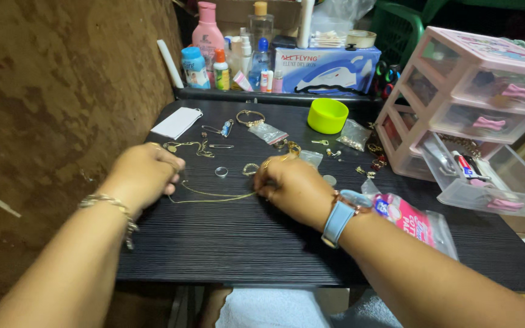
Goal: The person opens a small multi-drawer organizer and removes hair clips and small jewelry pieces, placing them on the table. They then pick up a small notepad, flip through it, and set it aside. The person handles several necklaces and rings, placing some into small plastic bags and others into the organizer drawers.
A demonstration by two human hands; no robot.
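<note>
Thin gold chain (214, 196) lies slack on the black desk (244, 243), strung between both hands. Left hand (144, 173) curled shut, pinching the chain's left end. Right hand (293, 188) closed over the right end; fingertips hidden, so grip there is probably a pinch. Pink plastic packet (417, 222) just beside the right wrist. Farther out: ring (221, 172), small clear bags (268, 132), white card (177, 123), green cup (327, 115). Right: pink drawer unit (475, 91), one drawer pulled out. Back: blue-white box (326, 70), bottles (226, 54).
</note>
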